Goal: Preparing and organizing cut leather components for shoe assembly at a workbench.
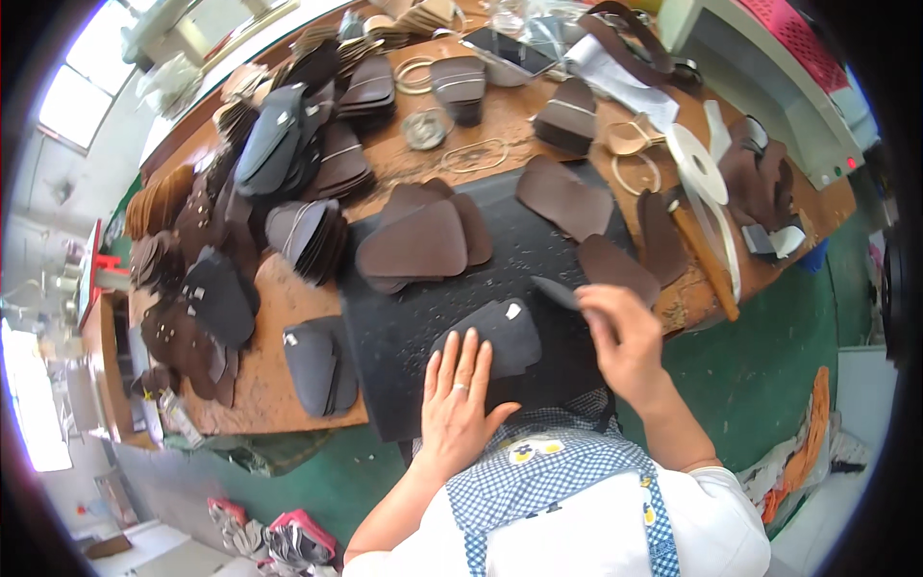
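Observation:
My left hand (458, 399) lies flat, fingers stretched, over the near edge of a few dark grey leather-like pieces (510, 337) with a small white tag. They rest on a black mat (394, 365) in front of me. To their right, my right hand (623, 332) is raised and pinches a thin dark grey piece (555, 291), seen nearly edge-on. Farther up the mat, brown leather-like pieces (413, 240) overlap in a pile. Other brown pieces (565, 197) lie at the mat's far right, and one more brown piece (618, 269) is just beyond my right hand.
Bundled brown stacks (459, 87) and grey stacks (274, 144) crowd the table's far and left sides. At the right are a wooden-handled tool (705, 260), a white tape roll (696, 163) and a machine housing (769, 87). Grey pieces (317, 365) sit left of the mat.

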The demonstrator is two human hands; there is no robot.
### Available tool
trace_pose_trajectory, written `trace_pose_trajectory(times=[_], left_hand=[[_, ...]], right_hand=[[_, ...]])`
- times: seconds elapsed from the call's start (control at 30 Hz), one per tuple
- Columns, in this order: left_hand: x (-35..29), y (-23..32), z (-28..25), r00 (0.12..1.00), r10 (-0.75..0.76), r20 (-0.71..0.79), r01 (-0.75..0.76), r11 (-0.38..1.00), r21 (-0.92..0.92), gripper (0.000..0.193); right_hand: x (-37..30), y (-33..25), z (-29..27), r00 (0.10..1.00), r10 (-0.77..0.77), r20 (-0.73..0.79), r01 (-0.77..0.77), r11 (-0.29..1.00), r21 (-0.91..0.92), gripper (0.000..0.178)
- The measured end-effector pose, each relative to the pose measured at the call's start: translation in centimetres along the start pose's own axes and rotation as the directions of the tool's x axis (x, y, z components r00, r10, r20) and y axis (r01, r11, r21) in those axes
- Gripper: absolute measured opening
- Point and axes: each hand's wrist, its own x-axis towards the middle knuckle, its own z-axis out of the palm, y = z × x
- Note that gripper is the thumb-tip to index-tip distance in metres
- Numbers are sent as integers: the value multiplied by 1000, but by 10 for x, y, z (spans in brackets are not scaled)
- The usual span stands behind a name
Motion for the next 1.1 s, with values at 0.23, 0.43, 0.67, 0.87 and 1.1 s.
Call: trace_pose_trajectory(times=[0.23, 0.43, 0.67, 0.87, 1.1], left_hand=[[-12, -6, 8, 953, 33, -300, -63, 994, -90, 62], [-40, -20, 9, 888, -23, -459, 15, 1000, -21, 39], [-43, -24, 13, 898, 11, -440, 12, 999, 50, 39], [-42, -23, 12, 904, 1, -427, 8, 1000, 19, 38], [-39, -23, 2, 960, 20, -278, -3, 998, 61, 34]], right_hand=[[19, -32, 22, 939, 258, 227, -328, 868, 373, 12], [16, -25, 46, 811, 355, 466, -548, 739, 391, 19], [12, -16, 55, 737, 418, 532, -633, 703, 324, 22], [13, -20, 55, 745, 407, 528, -611, 734, 296, 22], [9, -14, 51, 798, 355, 487, -517, 819, 249, 22]])
